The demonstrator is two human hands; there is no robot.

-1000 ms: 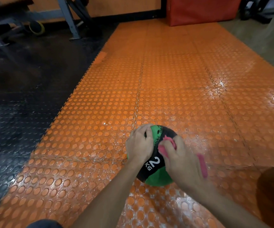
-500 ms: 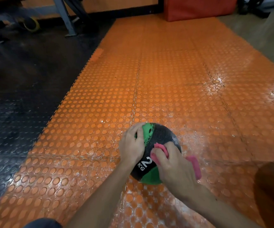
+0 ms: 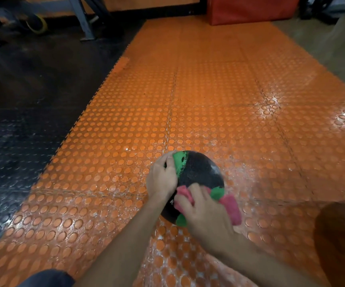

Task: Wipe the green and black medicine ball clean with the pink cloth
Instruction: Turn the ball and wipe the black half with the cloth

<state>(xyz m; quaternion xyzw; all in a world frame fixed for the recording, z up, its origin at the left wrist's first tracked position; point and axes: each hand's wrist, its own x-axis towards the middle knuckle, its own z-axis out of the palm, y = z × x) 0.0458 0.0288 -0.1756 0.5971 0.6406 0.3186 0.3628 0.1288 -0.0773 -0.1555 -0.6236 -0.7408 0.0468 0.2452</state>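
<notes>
Head view, only view. The medicine ball (image 3: 196, 172) is sitting on the orange floor mat (image 3: 208, 100), between the two hands. The left hand (image 3: 161, 181) is gripping the ball's left side, fingers curled over the top edge onto a green patch, steadying it. The right hand (image 3: 204, 212) is pressing the pink cloth (image 3: 231, 206) onto the near-right side of the ball, fingers bunched round the cloth. One end of the cloth is poking out ahead of the fingers and the other is hanging out to the right of the hand.

Step in hand, as I judge it: wiping is under way on the near face. The black top beyond the right hand is lying uncovered. The next move probably calls for sliding the cloth up over that black panel, or for the left hand turning the ball so an unwiped face is coming under the cloth. Grip needs holding firm, since the ball could roll on the glossy mat.

Hidden or unclear: the ball's underside and near-left face are covered by the hands, and its white printing is mostly blocked by them. Can't tell how clean the surface is. The right hand is motion-blurred. A dark rounded shape (image 3: 337, 235) right of the right hand is cut off by the frame, possibly a knee. The far background is soft.
</notes>
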